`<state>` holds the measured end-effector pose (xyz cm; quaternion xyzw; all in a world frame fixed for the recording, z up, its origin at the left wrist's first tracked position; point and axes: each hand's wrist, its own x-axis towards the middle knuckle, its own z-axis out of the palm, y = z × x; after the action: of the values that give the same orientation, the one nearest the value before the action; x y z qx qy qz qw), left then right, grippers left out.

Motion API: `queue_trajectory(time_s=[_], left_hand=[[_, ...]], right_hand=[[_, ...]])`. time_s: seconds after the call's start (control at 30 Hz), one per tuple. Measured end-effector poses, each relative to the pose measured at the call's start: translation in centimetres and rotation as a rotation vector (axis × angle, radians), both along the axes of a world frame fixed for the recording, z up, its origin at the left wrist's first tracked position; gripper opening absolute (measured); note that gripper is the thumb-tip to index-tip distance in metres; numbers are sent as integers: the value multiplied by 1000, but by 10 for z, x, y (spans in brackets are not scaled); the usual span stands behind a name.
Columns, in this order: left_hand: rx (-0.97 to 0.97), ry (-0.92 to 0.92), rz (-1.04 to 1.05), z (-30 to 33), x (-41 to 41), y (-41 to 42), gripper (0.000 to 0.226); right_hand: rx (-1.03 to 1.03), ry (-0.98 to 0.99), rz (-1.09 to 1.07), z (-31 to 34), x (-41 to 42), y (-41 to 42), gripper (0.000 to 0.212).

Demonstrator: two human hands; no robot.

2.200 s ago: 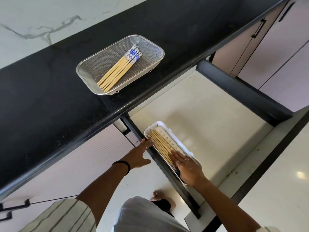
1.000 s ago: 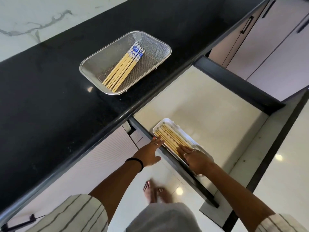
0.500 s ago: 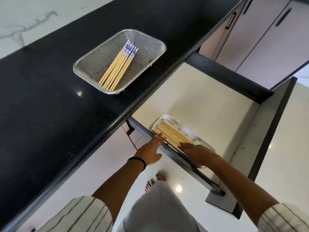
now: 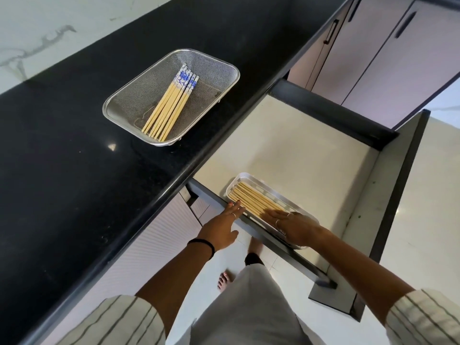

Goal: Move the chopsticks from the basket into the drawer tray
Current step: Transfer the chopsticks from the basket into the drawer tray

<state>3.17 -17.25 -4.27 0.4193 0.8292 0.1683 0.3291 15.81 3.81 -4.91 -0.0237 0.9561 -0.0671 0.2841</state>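
Observation:
A steel mesh basket stands on the black counter and holds several bamboo chopsticks with blue-patterned tops. In the open drawer below lies a white tray with several more chopsticks lined up in it. My right hand lies flat over the near end of the tray, fingers straight on the chopsticks. Fingers extended, my left hand touches the drawer's dark left side rail beside the tray and holds nothing.
The black counter overhangs the drawer's far side. The drawer has a pale floor and dark side walls. Pink cabinet doors stand at the right. My bare feet are on the tiled floor below the drawer.
The view has shifted a little. Both hands stay at the tray. My right hand has slid slightly along the chopsticks. The basket's chopsticks have not moved.

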Motion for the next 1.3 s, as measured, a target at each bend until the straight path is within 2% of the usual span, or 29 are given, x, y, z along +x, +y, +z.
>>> queue_trajectory(time_s=[0.2,0.3,0.47,0.6,0.8,0.93,1.0,1.07,1.1,1.2,1.3], left_hand=[[34,55,-30,-1,-2,-4,71],[42,81,-27,0,-2,-6,70],[28,188,-51,-1,4,-7,72],[31,238,-52,-4,6,-7,72],[20,268,-35,-7,9,-7,73],[10,273,-25,-7,11,-6,74],[5,271,-22,-7,11,-6,74],[0,272,-27,-8,10,-6,75],[-3,276,-32,-8,10,-6,75],[-14,291,-46,-10,10,-5,76],[-15,292,-58,-12,9,-6,75]], right_hand=[[147,-13,113,-8,-2,2,64],[145,-28,127,-8,-7,3,58],[-146,22,-120,-5,-7,1,68],[-189,13,-354,-9,-4,-4,72],[-38,-79,-316,-13,-13,-7,67],[-122,-107,-382,-13,-17,-14,63],[-143,35,-372,-19,-14,-11,55],[-50,105,-510,-14,-11,-8,52],[-60,91,-580,-15,-6,-8,54],[-143,-58,-520,-22,1,-13,59],[-215,-72,-537,-19,3,-10,61]])
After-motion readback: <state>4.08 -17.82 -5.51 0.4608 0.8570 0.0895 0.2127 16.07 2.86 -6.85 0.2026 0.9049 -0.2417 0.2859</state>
